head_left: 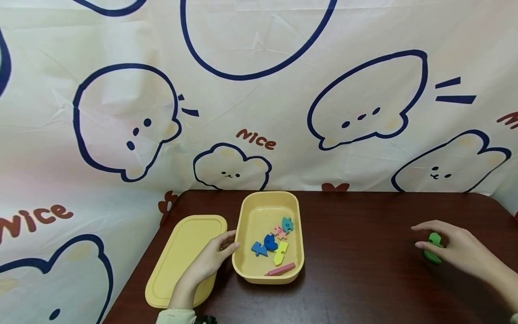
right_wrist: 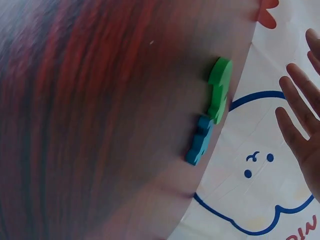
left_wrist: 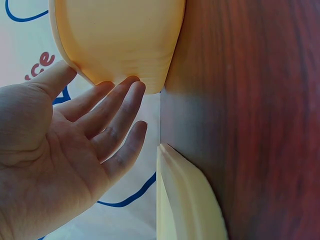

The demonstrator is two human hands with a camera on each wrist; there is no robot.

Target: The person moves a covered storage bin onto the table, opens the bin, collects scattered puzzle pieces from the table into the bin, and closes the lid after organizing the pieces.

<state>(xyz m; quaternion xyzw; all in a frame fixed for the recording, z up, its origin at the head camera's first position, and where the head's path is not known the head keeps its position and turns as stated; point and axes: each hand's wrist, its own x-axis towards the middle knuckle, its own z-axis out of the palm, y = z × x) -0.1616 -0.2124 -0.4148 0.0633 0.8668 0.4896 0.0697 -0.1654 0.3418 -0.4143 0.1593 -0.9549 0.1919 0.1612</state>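
Left hand, grip spread, touches the yellow box; right hand, grip spread, hovers above a green puzzle piece on the table.

Worktop lower centre to right of head frame: dark red-brown wood or wood-look, grain streaks plain in both wrist views, smooth, semi-gloss with pale hazy sheen. Box at centre and lid lower left look like smooth opaque plastic, satin to matt; jigsaw pieces inside the box, plus green piece and blue piece mid-right in right wrist view, read matt and solid, plastic or foam, can't tell. Backdrop across upper frame: printed cloth or thin sheeting, mostly matt, lightly creased; sleeve at bottom left, matt cloth.
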